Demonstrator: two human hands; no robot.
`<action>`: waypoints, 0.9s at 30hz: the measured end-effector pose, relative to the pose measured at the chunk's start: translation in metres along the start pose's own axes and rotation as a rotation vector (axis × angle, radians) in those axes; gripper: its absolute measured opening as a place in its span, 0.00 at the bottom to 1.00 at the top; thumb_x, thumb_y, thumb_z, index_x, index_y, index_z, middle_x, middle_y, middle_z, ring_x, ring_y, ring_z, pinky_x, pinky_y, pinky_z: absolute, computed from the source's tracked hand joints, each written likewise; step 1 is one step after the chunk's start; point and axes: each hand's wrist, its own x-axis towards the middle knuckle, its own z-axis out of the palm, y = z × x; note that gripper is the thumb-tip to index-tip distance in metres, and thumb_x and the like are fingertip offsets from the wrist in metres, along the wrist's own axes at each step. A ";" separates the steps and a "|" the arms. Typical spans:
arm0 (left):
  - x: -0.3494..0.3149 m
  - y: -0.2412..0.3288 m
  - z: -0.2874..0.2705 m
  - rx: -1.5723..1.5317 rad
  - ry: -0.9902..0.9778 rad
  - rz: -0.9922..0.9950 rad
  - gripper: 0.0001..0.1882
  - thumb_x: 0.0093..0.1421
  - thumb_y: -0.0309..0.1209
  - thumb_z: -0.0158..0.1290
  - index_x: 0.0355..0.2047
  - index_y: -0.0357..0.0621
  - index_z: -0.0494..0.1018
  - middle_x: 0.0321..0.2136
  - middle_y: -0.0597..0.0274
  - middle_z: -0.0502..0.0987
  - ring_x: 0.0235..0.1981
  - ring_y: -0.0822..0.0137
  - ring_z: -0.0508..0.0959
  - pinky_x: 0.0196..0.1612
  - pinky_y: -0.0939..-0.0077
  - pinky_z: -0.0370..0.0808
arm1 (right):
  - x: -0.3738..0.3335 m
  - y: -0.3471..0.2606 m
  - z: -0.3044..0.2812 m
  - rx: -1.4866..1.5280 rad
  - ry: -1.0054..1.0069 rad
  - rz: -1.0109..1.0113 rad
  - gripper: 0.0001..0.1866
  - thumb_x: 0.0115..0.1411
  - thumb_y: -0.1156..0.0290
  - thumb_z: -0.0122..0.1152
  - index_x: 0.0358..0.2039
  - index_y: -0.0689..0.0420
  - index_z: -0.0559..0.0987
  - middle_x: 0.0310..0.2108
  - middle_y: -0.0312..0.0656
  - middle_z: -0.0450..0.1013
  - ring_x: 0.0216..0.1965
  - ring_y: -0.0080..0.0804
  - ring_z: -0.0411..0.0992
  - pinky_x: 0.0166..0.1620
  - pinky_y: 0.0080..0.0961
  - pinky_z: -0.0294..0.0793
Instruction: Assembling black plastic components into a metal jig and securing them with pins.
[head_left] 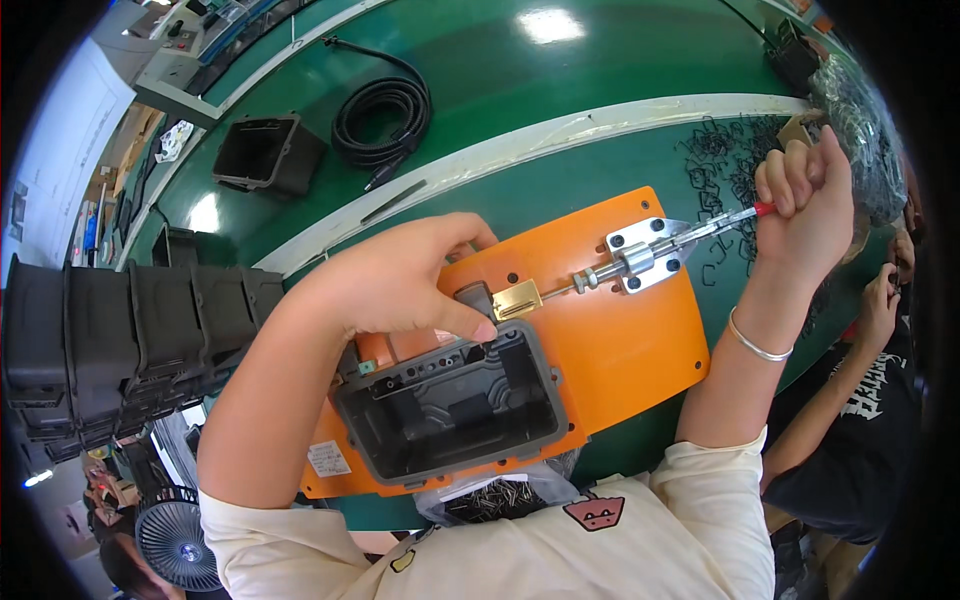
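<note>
An orange fixture plate [640, 340] lies tilted on the green bench before me, with a dark grey plastic box [450, 465] set in it, its hollow side up. My left hand [410, 275] arches over the box's far side; the thumb presses by its rim and the fingers curl toward the plate's far edge. What lies under the palm is hidden. My right hand [806, 190] is closed around the red-ended handle [762, 209] of a metal push-pull toggle clamp [635, 262]. From the clamp, a rod reaches a brass block [517, 299] beside the box's rim.
Stacked dark boxes [130, 350] stand at the left. A coiled black cable [382, 115] and another box [268, 155] lie beyond the white rail [560, 130]. Black wire clips [715, 150] are scattered at the right. A bag of screws [500, 497] sits against me; a co-worker's arm [835, 400] is at right.
</note>
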 end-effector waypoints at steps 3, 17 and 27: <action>0.002 0.002 0.010 -0.013 0.063 -0.105 0.29 0.43 0.25 0.64 0.46 0.39 0.67 0.37 0.50 0.76 0.39 0.57 0.77 0.43 0.64 0.73 | -0.004 0.001 0.004 -0.098 -0.059 -0.058 0.18 0.65 0.66 0.46 0.17 0.52 0.60 0.11 0.31 0.51 0.12 0.20 0.47 0.20 0.20 0.51; 0.000 0.013 0.024 0.073 0.225 -0.137 0.30 0.40 0.13 0.59 0.46 0.39 0.67 0.41 0.55 0.75 0.45 0.62 0.75 0.47 0.69 0.71 | -0.004 0.002 0.006 -0.073 -0.087 -0.059 0.17 0.64 0.68 0.47 0.17 0.53 0.61 0.10 0.34 0.54 0.10 0.21 0.50 0.18 0.21 0.51; -0.017 0.011 0.027 0.282 0.385 0.111 0.28 0.38 0.17 0.63 0.43 0.40 0.68 0.40 0.53 0.72 0.45 0.55 0.74 0.48 0.68 0.70 | -0.001 0.001 0.004 -0.060 -0.067 -0.068 0.18 0.63 0.69 0.49 0.16 0.55 0.62 0.09 0.35 0.56 0.08 0.21 0.51 0.15 0.21 0.52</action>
